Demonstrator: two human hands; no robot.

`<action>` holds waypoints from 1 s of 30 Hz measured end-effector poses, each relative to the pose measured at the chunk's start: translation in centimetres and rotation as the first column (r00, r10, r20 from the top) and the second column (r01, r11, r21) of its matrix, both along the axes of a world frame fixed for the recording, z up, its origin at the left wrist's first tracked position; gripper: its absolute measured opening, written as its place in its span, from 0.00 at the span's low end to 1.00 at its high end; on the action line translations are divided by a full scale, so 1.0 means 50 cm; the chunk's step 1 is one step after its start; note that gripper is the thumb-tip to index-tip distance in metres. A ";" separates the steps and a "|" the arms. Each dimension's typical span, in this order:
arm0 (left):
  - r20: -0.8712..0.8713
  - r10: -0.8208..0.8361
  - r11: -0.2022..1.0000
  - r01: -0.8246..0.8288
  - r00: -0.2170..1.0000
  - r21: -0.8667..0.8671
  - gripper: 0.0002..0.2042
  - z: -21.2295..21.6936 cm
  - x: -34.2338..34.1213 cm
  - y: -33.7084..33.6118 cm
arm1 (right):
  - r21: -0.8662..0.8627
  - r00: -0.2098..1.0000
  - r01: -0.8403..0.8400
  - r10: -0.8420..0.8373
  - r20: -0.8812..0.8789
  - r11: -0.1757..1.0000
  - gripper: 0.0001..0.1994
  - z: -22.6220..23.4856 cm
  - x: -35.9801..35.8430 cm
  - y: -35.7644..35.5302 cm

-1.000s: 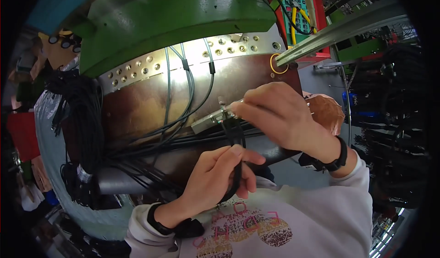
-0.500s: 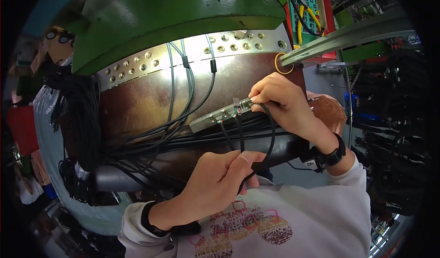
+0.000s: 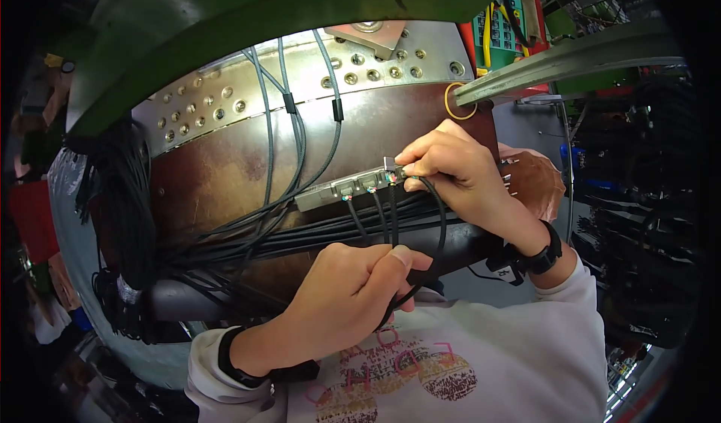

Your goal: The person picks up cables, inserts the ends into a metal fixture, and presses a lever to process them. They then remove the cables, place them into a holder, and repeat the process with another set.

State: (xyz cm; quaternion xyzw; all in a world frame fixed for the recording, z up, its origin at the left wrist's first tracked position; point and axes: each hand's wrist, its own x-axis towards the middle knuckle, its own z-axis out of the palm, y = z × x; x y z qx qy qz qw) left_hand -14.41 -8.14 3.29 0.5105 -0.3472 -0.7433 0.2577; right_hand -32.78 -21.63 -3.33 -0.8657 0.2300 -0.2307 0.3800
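A narrow grey metal bar (image 3: 315,196) with slots lies at a slant on the brown bench top. Cable ends with bared coloured wires (image 3: 347,195) sit along it, and their black cables (image 3: 381,216) run down toward me. My right hand (image 3: 454,169) pinches a black cable's end at the right end of the bar; the fingertips cover most of that end. Just left of those fingertips stands a small metal piece (image 3: 390,163). Below the bar, my left hand (image 3: 349,284) is closed around the black cables, thumb on top.
A green machine housing (image 3: 285,10) overhangs a perforated metal plate (image 3: 218,113). Thin grey-black cables (image 3: 268,122) hang across the plate onto the bench. Bundled black cables (image 3: 128,190) lie at left. A metal rail (image 3: 556,61) and a yellow ring (image 3: 460,101) are at upper right.
The view has shifted, showing more of the perforated plate and a metal block on it. The small metal piece now stands farther right along the bar. Both hands keep their grips.
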 end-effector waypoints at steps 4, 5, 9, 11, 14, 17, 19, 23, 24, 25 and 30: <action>0.014 -0.009 1.000 0.009 1.000 -0.028 0.23 -0.007 -0.004 -0.001 | -0.146 0.997 -0.015 0.004 -0.072 0.989 0.09 -0.009 0.001 0.006; 0.003 -0.009 1.000 0.009 1.000 0.003 0.22 -0.008 -0.005 -0.002 | -0.161 0.997 0.000 -0.013 -0.080 0.987 0.09 -0.009 0.001 0.008; -0.044 0.058 0.998 -0.058 0.997 -0.014 0.20 -0.010 -0.004 -0.005 | -0.149 0.993 0.019 -0.036 -0.113 0.989 0.09 0.000 0.003 0.009; -0.043 0.032 0.998 -0.035 0.999 -0.061 0.20 -0.009 0.002 -0.012 | -0.159 0.993 0.008 -0.027 -0.118 0.987 0.08 0.015 0.004 0.007; -0.041 0.027 0.998 -0.024 0.999 0.050 0.20 -0.007 0.006 -0.026 | -0.377 0.999 -0.012 0.000 -0.032 0.926 0.07 0.041 0.002 0.005; -0.010 -0.045 0.999 0.045 0.999 0.007 0.23 0.001 0.005 -0.036 | -0.484 0.985 -0.123 0.049 -0.163 0.866 0.08 0.055 0.001 0.006; 0.032 -0.064 0.969 0.070 0.997 -0.238 0.23 0.008 0.012 -0.037 | -0.421 0.995 -0.053 0.014 -0.095 0.906 0.09 0.054 -0.001 0.004; 0.564 0.626 0.440 0.354 0.538 -0.825 0.13 -0.007 0.045 -0.022 | -0.234 0.993 0.116 -0.111 0.034 0.965 0.10 0.027 -0.011 0.009; 0.658 0.669 0.415 0.562 0.345 -0.716 0.14 -0.023 0.051 -0.024 | -0.221 0.994 0.113 -0.106 0.040 0.969 0.10 0.020 -0.015 0.011; 0.699 0.629 0.422 0.607 0.339 -0.674 0.15 -0.040 0.054 -0.022 | -0.255 0.996 0.060 -0.043 0.073 0.965 0.10 0.011 -0.017 0.013; 0.666 0.677 0.380 0.627 0.313 -0.681 0.10 -0.130 0.042 -0.020 | 0.006 0.989 0.145 -0.145 0.009 0.989 0.11 -0.006 -0.033 0.016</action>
